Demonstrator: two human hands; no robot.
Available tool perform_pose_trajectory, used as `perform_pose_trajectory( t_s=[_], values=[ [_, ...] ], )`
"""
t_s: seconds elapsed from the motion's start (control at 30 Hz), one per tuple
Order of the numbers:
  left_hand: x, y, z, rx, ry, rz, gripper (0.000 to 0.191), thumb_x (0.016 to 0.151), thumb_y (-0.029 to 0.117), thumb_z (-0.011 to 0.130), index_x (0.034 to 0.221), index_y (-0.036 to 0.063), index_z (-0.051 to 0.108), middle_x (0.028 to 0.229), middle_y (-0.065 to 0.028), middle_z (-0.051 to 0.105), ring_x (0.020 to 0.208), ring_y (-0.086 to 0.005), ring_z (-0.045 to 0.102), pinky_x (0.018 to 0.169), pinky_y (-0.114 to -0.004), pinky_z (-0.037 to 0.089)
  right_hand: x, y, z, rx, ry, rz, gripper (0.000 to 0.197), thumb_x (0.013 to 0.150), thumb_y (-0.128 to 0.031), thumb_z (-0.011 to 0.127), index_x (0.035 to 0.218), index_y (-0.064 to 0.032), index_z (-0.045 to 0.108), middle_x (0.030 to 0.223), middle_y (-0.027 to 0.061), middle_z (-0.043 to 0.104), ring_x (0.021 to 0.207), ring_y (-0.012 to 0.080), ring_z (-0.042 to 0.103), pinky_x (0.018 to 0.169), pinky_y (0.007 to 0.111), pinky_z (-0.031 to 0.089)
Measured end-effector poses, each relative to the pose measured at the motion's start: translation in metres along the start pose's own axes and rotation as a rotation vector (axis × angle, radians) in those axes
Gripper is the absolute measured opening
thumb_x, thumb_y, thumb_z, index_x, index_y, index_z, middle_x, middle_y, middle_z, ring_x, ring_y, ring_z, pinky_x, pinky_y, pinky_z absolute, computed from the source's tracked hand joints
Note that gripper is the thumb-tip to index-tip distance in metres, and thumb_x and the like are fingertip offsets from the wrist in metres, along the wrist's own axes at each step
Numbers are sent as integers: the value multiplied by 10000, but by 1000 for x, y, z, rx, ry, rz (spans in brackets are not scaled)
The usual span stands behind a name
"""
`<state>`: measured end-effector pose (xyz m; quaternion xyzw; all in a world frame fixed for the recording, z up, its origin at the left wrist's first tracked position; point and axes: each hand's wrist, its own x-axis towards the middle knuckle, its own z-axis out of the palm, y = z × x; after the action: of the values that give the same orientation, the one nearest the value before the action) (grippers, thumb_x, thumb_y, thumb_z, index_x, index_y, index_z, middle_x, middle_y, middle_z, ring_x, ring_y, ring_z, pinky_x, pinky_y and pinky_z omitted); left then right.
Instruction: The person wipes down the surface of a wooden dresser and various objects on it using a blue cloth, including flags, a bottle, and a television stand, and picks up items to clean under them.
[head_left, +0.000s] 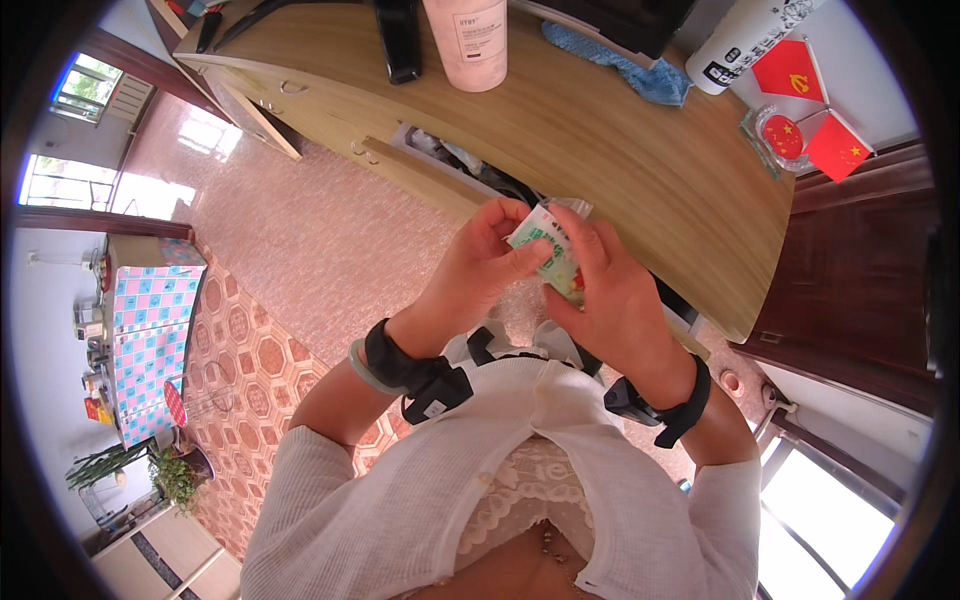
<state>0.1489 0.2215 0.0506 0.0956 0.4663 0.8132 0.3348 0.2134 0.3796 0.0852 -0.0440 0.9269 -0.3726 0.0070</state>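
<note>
Between my two hands is a small green and white printed packet (551, 255), tilted, with a clear plastic flap at its top end. My left hand (491, 266) grips its left side, the thumb pressed across the printed face. My right hand (604, 277) holds the right side, with the index finger over the upper edge. What the packet contains is hidden. Just beyond my hands, an open drawer (431, 180) under the wooden desktop holds clear plastic bags and dark items.
On the desktop (637, 172) stand a pink tumbler (469, 45), a black case (397, 41), a blue cloth (615, 60), a white cup (742, 45) and small red flags (791, 71) by a glass dish. A cabinet door (262, 120) hangs open at the left.
</note>
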Motion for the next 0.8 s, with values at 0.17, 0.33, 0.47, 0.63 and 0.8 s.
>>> perform_pose_trajectory(
  t_s=[0.17, 0.33, 0.47, 0.63, 0.8],
  values=[
    [5, -5, -29, 224, 1, 213, 253, 847, 6, 565, 1079, 43, 472, 1003, -44, 559, 935, -107, 540, 811, -255, 451, -2, 21, -35, 41, 119, -28, 630, 673, -68, 656, 1262, -82, 433, 1030, 164, 514, 870, 290, 580, 694, 343, 487],
    [4, 15, -59, 701, 284, 543, 228, 820, -79, 445, 1009, 17, 530, 961, -38, 582, 848, -89, 538, 743, -242, 445, -29, 73, -95, -89, 254, 247, 572, 695, -76, 655, 1242, -87, 487, 1071, 168, 552, 908, 279, 564, 797, 340, 460],
    [-9, 20, -100, 952, 88, 344, 192, 839, -21, 410, 879, 13, 595, 797, -17, 600, 745, -77, 529, 649, -221, 421, -45, 122, -133, -199, 383, 260, 533, 707, -31, 630, 1224, -75, 504, 1031, 158, 564, 917, 281, 553, 859, 321, 435],
    [-9, -13, -89, 877, 28, 58, 141, 874, 99, 505, 851, 7, 609, 685, -10, 565, 637, -69, 492, 573, -230, 396, -34, 142, -163, -341, 326, 184, 540, 669, -26, 655, 1190, -73, 523, 986, 150, 553, 943, 288, 536, 828, 346, 444],
    [1, -34, -80, 917, 43, -14, 204, 864, 185, 605, 922, -10, 600, 664, -27, 552, 613, -68, 471, 539, -246, 395, -13, 156, -163, -489, 443, 75, 453, 632, -58, 704, 1066, -69, 575, 986, 130, 546, 953, 320, 526, 798, 377, 451]
  ],
)
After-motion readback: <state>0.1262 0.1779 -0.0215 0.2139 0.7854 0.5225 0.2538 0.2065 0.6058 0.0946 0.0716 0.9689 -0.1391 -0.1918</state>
